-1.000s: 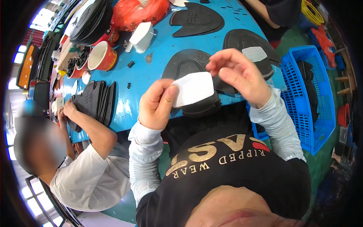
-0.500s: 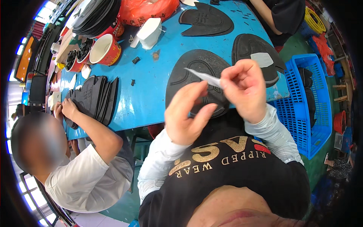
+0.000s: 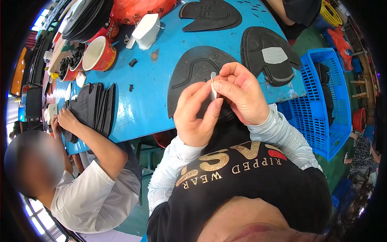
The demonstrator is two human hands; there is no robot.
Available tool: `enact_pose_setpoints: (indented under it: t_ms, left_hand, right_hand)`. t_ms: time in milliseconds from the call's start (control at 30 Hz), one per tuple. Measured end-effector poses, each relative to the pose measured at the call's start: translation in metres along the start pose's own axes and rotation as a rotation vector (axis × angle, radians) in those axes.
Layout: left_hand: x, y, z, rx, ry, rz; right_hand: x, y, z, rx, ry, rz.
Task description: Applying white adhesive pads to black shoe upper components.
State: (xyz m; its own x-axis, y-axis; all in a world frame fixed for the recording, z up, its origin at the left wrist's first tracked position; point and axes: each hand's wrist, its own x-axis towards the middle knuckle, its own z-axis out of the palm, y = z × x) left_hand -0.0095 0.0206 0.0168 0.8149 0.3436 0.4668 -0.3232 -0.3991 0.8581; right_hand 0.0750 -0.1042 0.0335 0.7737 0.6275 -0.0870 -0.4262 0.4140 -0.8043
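A thin white patch (image 3: 213, 93), seen nearly edge-on, is held up in front of my chest. My right hand (image 3: 244, 94) pinches it between thumb and fingers. The fingertips and thumb of my left hand (image 3: 196, 115) close on its other side. Beneath both hands, a black shoe upper piece (image 3: 189, 68) with moulded lines lies at the table's near edge, partly hidden by them. To its right, more black upper pieces (image 3: 258, 44) are stacked, with a white patch (image 3: 275, 55) lying on the top one.
On the blue table (image 3: 141, 97) stand a stack of white patches (image 3: 146, 31), a red-rimmed paper bucket (image 3: 98, 54) and another black upper (image 3: 211, 15). A co-worker (image 3: 92, 181) at left handles stacked uppers (image 3: 92, 107). A blue crate (image 3: 324, 105) stands at right.
My left hand has come up to the white patch and closed on it. The patch has turned from slanting to nearly upright, and my right hand has shifted left.
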Motion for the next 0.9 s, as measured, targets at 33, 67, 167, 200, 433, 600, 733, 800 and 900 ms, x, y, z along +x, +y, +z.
enact_pose_setpoints:
  t_ms: [33, 67, 167, 200, 433, 600, 733, 800, 900]
  left_hand:
    - [0.001, -0.002, 0.0, -0.022, 0.012, -0.011]
    - [0.001, -0.003, 0.0, -0.033, 0.006, 0.006]
    - [0.001, -0.006, 0.001, -0.102, 0.013, -0.075]
    - [0.0, -0.006, 0.001, -0.13, 0.019, -0.069]
    - [0.0, -0.002, 0.002, 0.029, 0.022, 0.015]
    - [0.001, -0.003, 0.003, 0.038, 0.015, 0.013]
    - [0.001, -0.007, 0.003, -0.149, -0.003, -0.099]
    - [0.001, -0.007, 0.003, -0.169, 0.003, -0.142]
    - [0.001, -0.006, 0.003, -0.229, 0.014, -0.221]
  right_hand:
    - [0.0, 0.001, -0.001, 0.059, -0.029, -0.002]
    - [0.0, 0.002, -0.002, 0.046, -0.014, 0.025]
    - [-0.001, 0.005, -0.003, -0.029, -0.007, -0.032]
    - [-0.001, 0.006, -0.003, -0.035, -0.017, -0.058]
    - [-0.006, 0.004, 0.005, -0.177, 0.019, -0.16]
    - [-0.005, 0.009, 0.006, -0.298, 0.065, -0.199]
    - [-0.004, 0.016, 0.001, -0.406, 0.01, -0.317]
    - [-0.003, 0.018, -0.003, -0.446, -0.002, -0.348]
    - [-0.002, 0.021, -0.007, -0.456, -0.027, -0.392]
